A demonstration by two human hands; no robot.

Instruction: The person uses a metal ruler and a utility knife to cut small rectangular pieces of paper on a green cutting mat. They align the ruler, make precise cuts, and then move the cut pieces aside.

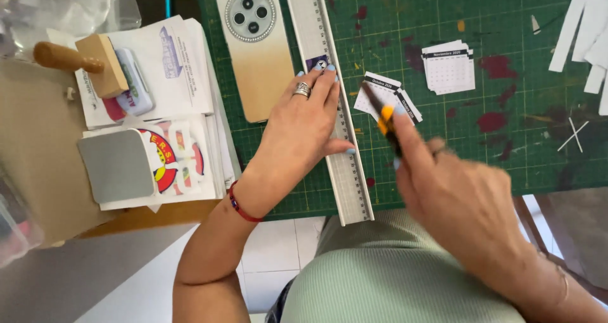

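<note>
Her left hand lies flat, pinning the metal ruler steady as a guide, while the right hand grips a craft knife over the small calendar slips.

We identify this place as a home craft or paper-work station. The desk carries a green self-healing cutting mat with a printed grid, stained with dark red paint spots. A long metal ruler lies across the mat. Small printed calendar cards and white paper strips lie on it. A wooden-handled rubber stamp rests on stacked printed sheets. We see white floor tiles below the desk edge.
</note>
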